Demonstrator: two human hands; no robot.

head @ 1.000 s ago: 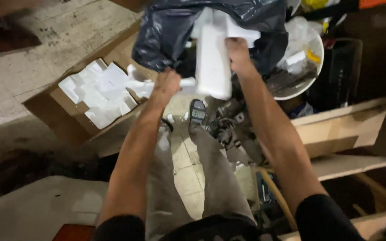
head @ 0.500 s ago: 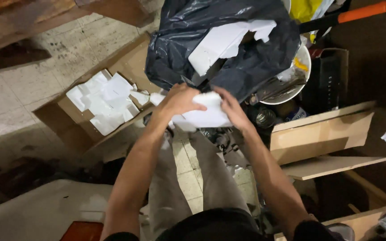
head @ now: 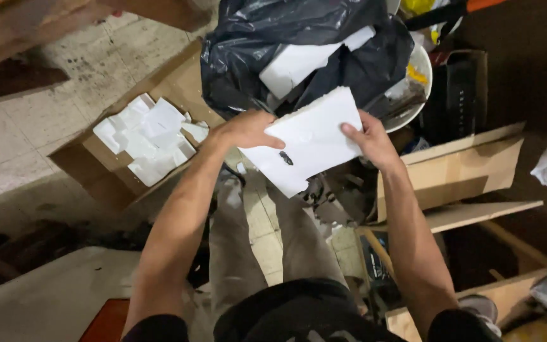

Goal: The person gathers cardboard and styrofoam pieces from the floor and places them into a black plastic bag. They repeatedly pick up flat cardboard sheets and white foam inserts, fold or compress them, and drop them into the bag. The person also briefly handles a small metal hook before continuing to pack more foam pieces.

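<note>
I hold a flat white foam slab (head: 308, 140) with both hands, just above my knees. My left hand (head: 246, 129) grips its upper left corner. My right hand (head: 370, 140) pinches its right edge. The slab carries a small dark smudge near its middle. Right behind it stands a black plastic bag (head: 248, 50) with more white foam pieces (head: 299, 60) sticking out of its mouth. To the left, an open cardboard box (head: 90, 158) lies on the floor and holds several broken white foam chunks (head: 147, 136).
A white bucket (head: 420, 76) with scraps stands behind the bag at right. Cardboard panels and wooden boards (head: 470, 174) lean at the right. A pale flat surface (head: 52, 297) lies at lower left. The floor is worn tile, with dark debris near my feet.
The foam piece came down out of the black bag. Both hands dropped from the bag's mouth to knee height and now hold the slab flat, facing me.
</note>
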